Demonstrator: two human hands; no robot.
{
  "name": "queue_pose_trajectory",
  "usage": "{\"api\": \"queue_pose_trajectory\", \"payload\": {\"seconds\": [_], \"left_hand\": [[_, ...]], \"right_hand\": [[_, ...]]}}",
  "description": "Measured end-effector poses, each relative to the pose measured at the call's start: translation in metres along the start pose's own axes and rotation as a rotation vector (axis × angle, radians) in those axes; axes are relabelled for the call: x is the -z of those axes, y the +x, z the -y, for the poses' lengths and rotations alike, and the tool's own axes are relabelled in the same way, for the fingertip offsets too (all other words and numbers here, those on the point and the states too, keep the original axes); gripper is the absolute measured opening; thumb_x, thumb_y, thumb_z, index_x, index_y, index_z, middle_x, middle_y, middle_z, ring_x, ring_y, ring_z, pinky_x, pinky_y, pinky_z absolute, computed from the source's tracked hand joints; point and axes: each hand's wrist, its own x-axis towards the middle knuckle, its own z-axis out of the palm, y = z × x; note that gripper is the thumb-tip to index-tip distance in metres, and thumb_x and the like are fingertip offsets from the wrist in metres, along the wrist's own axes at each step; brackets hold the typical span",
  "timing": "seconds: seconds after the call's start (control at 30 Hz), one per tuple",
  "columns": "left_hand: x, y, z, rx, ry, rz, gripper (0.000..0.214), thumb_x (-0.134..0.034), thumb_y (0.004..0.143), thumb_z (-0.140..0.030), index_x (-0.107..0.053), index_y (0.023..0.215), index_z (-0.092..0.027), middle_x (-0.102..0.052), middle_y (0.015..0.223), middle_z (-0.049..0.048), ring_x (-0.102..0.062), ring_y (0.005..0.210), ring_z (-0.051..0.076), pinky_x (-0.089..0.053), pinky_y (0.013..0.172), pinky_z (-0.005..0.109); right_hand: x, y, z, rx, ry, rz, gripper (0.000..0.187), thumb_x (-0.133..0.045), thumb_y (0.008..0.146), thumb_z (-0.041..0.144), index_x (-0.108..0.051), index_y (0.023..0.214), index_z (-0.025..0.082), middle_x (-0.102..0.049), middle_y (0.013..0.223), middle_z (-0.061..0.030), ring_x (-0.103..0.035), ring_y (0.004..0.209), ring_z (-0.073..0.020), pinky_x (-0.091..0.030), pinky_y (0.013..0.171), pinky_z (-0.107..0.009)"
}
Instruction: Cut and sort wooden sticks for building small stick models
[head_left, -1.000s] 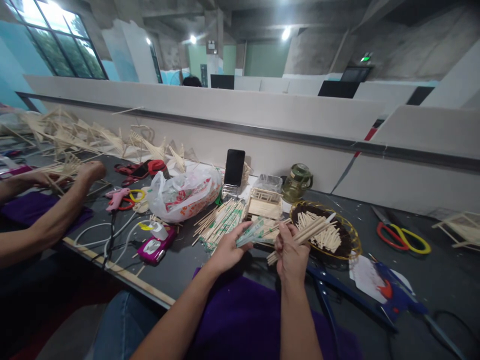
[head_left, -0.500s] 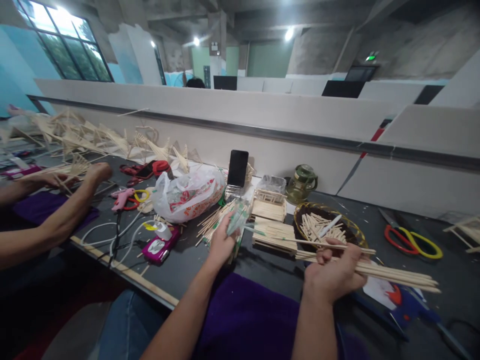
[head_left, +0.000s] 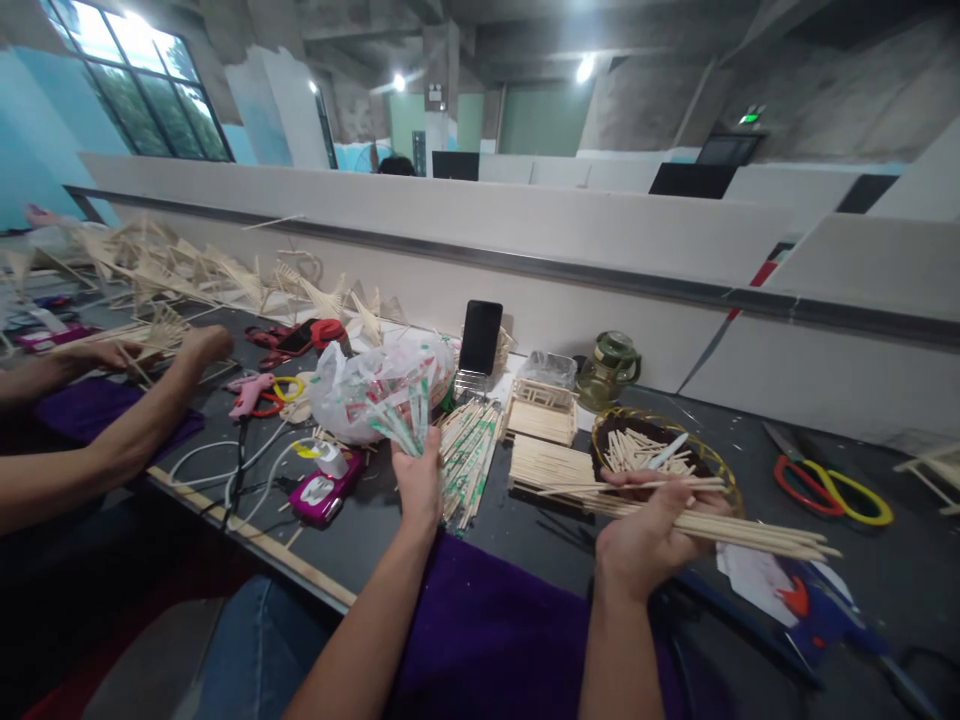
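Note:
My left hand [head_left: 420, 483] is closed round several green-and-white paper or plastic wrappers [head_left: 405, 425], which fan out in front of a white plastic bag [head_left: 337, 385]. To the right of that hand lies a pile of wrapped chopsticks [head_left: 474, 450]. My right hand [head_left: 652, 530] grips a bundle of bare wooden chopsticks [head_left: 757, 535], pointing out to the right; one or more thinner ends stick out to the left. Behind that hand is a round basket [head_left: 724, 470] of short wooden sticks [head_left: 637, 452]. A slatted stick panel [head_left: 551, 462] lies between my hands.
Red-and-yellow scissors [head_left: 832, 490] and a blue glue gun [head_left: 825, 610] are at the right. A phone [head_left: 480, 335] and a green jug [head_left: 607, 370] stand behind. Left are a purple power strip [head_left: 319, 495], cables, a pink glue gun [head_left: 251, 393] and another person's hands [head_left: 202, 350].
My left hand has moved left with the wrappers, from over the wrapped chopsticks to the front of the plastic bag. My right hand, still holding the bundle, has shifted slightly left.

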Motion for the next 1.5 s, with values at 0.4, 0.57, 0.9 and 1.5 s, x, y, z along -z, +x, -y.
{"api": "queue_pose_trajectory", "payload": {"seconds": [0.4,0.57,0.9,1.5], "left_hand": [[-0.009,-0.022,0.006,-0.202,0.934,0.333,0.057,-0.063,0.078,-0.023,-0.049,0.133,-0.022,-0.065,0.120,0.0144,-0.062,0.107,0.033,-0.044,0.090,0.042],[-0.011,-0.025,0.008,-0.263,1.182,0.451,0.068,-0.059,0.079,-0.017,-0.035,0.144,-0.016,-0.055,0.137,0.0187,-0.056,0.120,0.033,-0.043,0.094,0.040],[-0.010,-0.021,0.012,-0.209,1.219,0.380,0.068,-0.054,0.081,-0.016,-0.033,0.145,-0.014,-0.062,0.128,0.0179,-0.062,0.110,0.032,-0.047,0.088,0.037],[-0.020,-0.023,-0.006,-0.009,0.118,0.307,0.058,-0.072,0.074,-0.033,-0.054,0.127,-0.017,-0.071,0.095,0.0043,-0.069,0.075,0.018,-0.054,0.078,0.032]], "right_hand": [[-0.004,-0.035,-0.031,-0.450,-0.289,0.633,0.049,-0.064,0.078,0.057,-0.042,0.052,0.022,-0.035,0.040,0.0077,-0.031,0.037,-0.0078,-0.024,0.038,-0.024],[-0.007,-0.042,-0.043,-0.442,-0.372,0.835,0.051,-0.059,0.082,0.056,-0.034,0.052,0.023,-0.028,0.043,0.0083,-0.027,0.041,-0.0076,-0.020,0.040,-0.023],[-0.007,-0.049,-0.048,-0.447,-0.340,0.771,0.048,-0.057,0.083,0.053,-0.031,0.056,0.024,-0.026,0.049,0.0076,-0.023,0.047,-0.0085,-0.019,0.043,-0.024],[-0.013,-0.046,-0.039,-0.451,-0.279,0.695,0.050,-0.065,0.077,0.051,-0.069,0.108,0.012,-0.059,0.066,0.0001,-0.040,0.047,-0.0083,-0.031,0.043,-0.021]]}}
